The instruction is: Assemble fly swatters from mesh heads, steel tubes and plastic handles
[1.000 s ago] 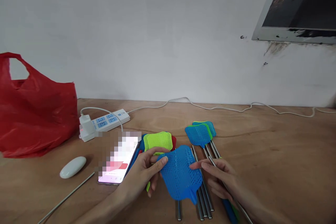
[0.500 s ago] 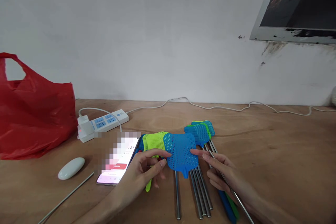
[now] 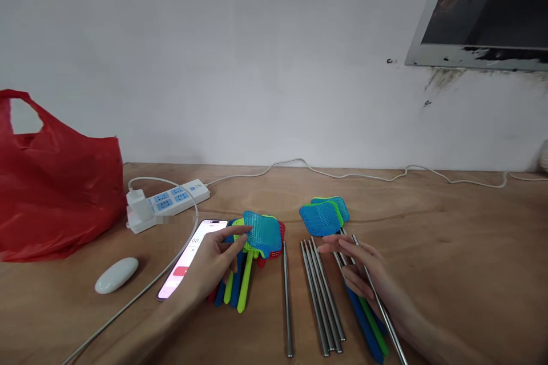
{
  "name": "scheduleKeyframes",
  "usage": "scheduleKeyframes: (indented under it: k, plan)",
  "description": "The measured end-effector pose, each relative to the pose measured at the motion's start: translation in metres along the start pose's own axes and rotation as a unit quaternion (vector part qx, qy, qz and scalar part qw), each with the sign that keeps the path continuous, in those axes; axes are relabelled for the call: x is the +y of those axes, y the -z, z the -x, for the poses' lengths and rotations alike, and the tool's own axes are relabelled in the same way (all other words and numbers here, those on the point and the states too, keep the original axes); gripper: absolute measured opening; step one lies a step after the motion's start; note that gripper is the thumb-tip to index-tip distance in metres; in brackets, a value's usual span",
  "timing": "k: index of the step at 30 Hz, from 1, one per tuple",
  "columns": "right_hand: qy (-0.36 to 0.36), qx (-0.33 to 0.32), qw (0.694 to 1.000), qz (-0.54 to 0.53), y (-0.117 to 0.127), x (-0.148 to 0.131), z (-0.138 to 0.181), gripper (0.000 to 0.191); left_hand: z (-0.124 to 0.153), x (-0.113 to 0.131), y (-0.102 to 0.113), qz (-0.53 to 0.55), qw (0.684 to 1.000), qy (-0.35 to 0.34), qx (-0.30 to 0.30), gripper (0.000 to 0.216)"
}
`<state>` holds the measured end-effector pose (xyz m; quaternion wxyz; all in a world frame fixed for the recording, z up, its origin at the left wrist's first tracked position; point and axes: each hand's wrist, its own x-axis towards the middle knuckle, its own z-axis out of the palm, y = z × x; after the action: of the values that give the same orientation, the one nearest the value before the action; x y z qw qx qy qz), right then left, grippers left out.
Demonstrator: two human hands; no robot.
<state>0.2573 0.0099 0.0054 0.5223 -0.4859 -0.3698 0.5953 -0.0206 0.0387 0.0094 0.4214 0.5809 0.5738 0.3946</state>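
A blue mesh fly swatter head (image 3: 264, 234) is tilted over the left pile of swatter heads. My left hand (image 3: 216, 256) pinches its left edge between thumb and index finger. Beneath lie yellow-green, blue and red heads, with several plastic handles (image 3: 245, 288) below them. My right hand (image 3: 363, 268) is closed around a thin metal rod (image 3: 391, 331), its index finger pointing left. Near that hand, several loose metal rods (image 3: 323, 302) lie side by side, and a single metal rod (image 3: 287, 302) rests to their left. Swatters with blue and green heads (image 3: 323, 219) lie beyond my right hand.
At left are a red plastic bag (image 3: 60, 182), a white power strip (image 3: 171, 199), a lit phone (image 3: 188, 256) and a white oval object (image 3: 116, 275). A white cable (image 3: 128, 305) crosses the table. Behind stands a wall with a dark panel (image 3: 492, 17).
My left hand has carried the blue swatter head left and back, onto the left pile. My right hand's fingertip has come away from it, and that hand still grips the metal rod.
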Motion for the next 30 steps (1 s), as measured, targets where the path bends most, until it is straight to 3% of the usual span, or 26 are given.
scheduleKeyframes:
  k: [6,11,14,17,22,30]
  plan:
    - [0.009,-0.024,1.000,-0.001,0.001,0.002,0.002,0.032,0.001,-0.006,-0.002,-0.108,0.988,-0.099,0.045,0.036]
    - [0.006,-0.046,0.999,-0.005,0.003,0.004,0.000,0.041,0.000,-0.008,0.000,-0.222,0.960,-0.159,0.060,0.030]
    - [-0.016,-0.021,0.999,-0.022,0.005,0.007,-0.001,0.050,0.000,-0.008,0.000,-0.244,0.951,-0.177,0.067,0.027]
    - [0.019,0.020,0.998,-0.063,0.006,0.009,-0.002,0.054,0.002,-0.007,0.000,-0.249,0.946,-0.196,0.067,0.025]
    - [0.030,0.019,0.995,-0.097,0.003,0.006,-0.003,0.052,0.009,-0.004,-0.004,-0.257,0.930,-0.262,0.028,0.023]
    - [0.012,-0.080,0.994,-0.072,-0.003,0.012,-0.002,0.043,0.017,-0.006,-0.011,-0.253,0.913,-0.308,-0.080,0.026]
